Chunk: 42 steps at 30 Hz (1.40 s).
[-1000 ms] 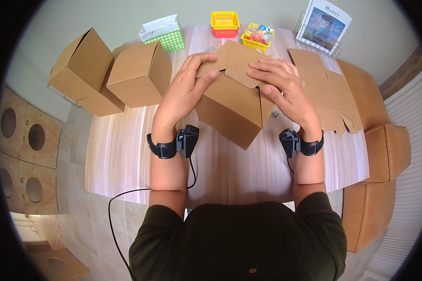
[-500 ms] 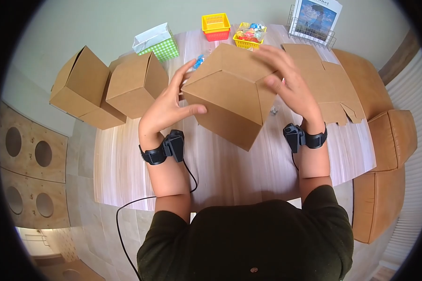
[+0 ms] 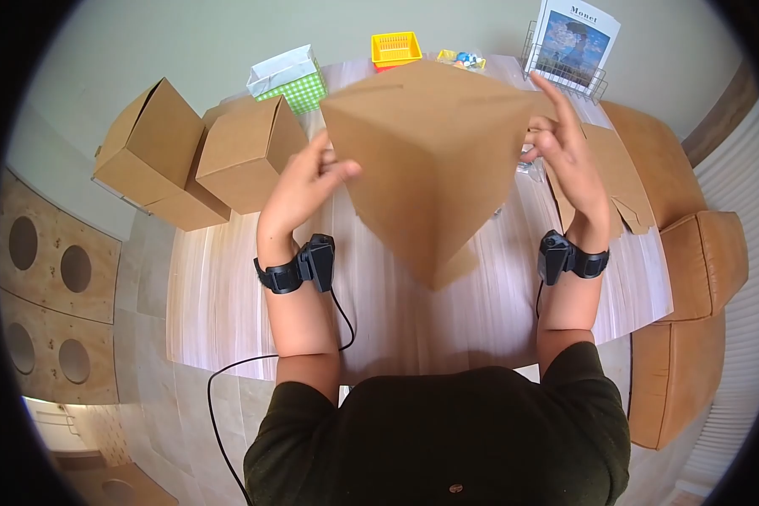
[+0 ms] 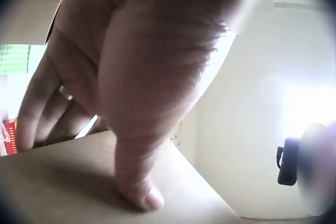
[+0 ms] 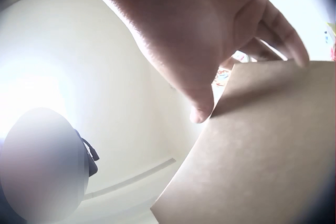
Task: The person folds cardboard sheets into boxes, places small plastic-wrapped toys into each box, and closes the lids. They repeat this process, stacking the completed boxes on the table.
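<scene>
A brown cardboard box (image 3: pixel 430 143) is raised and tilted between both hands in the head view, one corner pointing down towards the body; it is slightly blurred. My left hand (image 3: pixel 304 190) holds its left side. In the left wrist view the thumb (image 4: pixel 139 187) presses on a box face while the fingers reach over the edge. On the other side, my right hand (image 3: pixel 572 160) holds the right corner, its index finger stretched out. The right wrist view has that thumb (image 5: pixel 202 106) at the side edge of the box and a fingertip at its top edge.
Two closed cardboard boxes, one tall (image 3: pixel 131 160) and one smaller (image 3: pixel 240 152), stand at left. Behind are a green checked paper bag (image 3: pixel 299 91), a yellow basket (image 3: pixel 395 51) and a basket of colourful items (image 3: pixel 462 59). Flat cardboard (image 3: pixel 620 173) and a wire rack (image 3: pixel 594 88) are right.
The hands have moved from the box's top flaps to its sides. The box has been turned, lifted and tilted, and now looks larger, covering part of the baskets.
</scene>
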Available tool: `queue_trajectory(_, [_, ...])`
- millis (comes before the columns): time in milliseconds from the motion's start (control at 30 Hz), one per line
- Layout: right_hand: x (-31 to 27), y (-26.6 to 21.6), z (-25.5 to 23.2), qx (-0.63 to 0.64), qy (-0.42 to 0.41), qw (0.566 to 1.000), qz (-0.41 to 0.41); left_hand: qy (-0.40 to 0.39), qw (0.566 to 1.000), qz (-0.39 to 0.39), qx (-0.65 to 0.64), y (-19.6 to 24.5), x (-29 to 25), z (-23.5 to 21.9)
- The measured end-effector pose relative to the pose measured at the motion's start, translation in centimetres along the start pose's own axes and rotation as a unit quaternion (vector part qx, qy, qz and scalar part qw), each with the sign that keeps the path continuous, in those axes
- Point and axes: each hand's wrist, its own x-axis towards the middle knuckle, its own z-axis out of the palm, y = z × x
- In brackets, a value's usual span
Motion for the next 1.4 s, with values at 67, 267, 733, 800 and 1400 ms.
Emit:
queue_trajectory(67, [-0.1, -0.4, -0.5, 0.068, -0.026, 0.996, -0.051, 0.052, 0.997, -0.034, -0.050, 1.3, 0.0, 0.1])
queue_trajectory(267, [0.6, 0.2, 1.1, 0.067, -0.009, 0.986, -0.153, 0.100, 0.980, -0.076, -0.155, 1.9, -0.5, 1.3])
queue_trajectory(733, [1.9, 4.0, 4.5, 0.004, -0.005, 0.992, 0.128, 0.102, 0.990, -0.088, -0.046, 0.4, 0.9, 1.4])
queue_trajectory(800, [1.6, 3.9, 5.2, 0.019, -0.046, 0.992, 0.113, 0.144, 0.985, -0.094, 0.028, 0.3, 1.0, 1.4])
queue_trajectory(1400, [1.5, 12.4, 4.1, -0.458, -0.249, 0.835, 0.178, 0.166, 0.972, -0.148, 0.076, 3.3, -0.8, -0.2])
